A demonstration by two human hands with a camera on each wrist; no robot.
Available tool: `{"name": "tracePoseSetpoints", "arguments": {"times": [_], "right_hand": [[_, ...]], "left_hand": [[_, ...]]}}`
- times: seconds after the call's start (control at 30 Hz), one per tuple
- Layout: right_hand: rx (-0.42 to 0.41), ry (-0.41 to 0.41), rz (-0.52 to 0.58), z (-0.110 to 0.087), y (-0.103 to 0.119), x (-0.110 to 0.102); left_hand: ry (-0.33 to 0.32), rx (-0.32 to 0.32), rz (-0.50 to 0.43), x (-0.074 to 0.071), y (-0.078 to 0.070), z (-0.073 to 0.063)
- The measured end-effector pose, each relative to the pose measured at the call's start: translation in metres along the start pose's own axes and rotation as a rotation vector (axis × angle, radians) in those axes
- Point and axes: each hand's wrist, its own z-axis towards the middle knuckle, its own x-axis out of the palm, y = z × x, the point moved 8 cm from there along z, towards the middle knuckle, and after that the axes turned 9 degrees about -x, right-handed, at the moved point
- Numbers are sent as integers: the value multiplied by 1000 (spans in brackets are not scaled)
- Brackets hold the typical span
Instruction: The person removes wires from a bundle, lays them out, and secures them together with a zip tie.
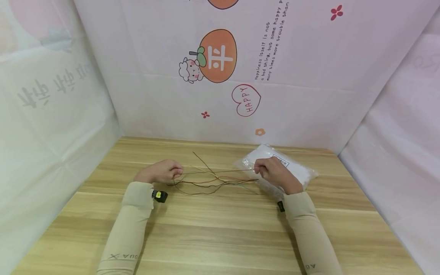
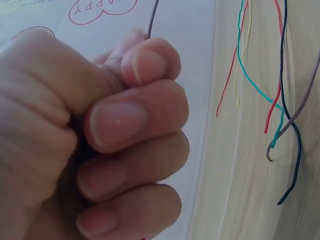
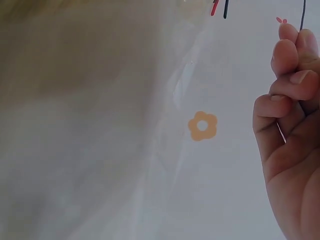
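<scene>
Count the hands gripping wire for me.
2: the left hand at one side and the right hand at the other, with one straight wire stretched between them. No other hands show.

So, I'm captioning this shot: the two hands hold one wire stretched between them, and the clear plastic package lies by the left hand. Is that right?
Not quite: the clear plastic package lies by the right hand, not the left hand, as the head view shows. Both do hold one wire stretched between them.
</scene>
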Motion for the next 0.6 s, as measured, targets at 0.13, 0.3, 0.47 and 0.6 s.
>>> {"name": "tracePoseSetpoints", "arguments": {"times": [0.13,0.3,0.47,0.6], "right_hand": [[15,27,10,-1,-2,1],[8,36,18,-3,-4,3],[-37,15,17,-5,-6,4],[-13,34,32,-7,-10,6]], "left_hand": [[-4,27,28,-1,-1,0],[16,41,8,0,0,0],[35,55,-10,1,5,-1],[33,46,10,0,12,-4]]}}
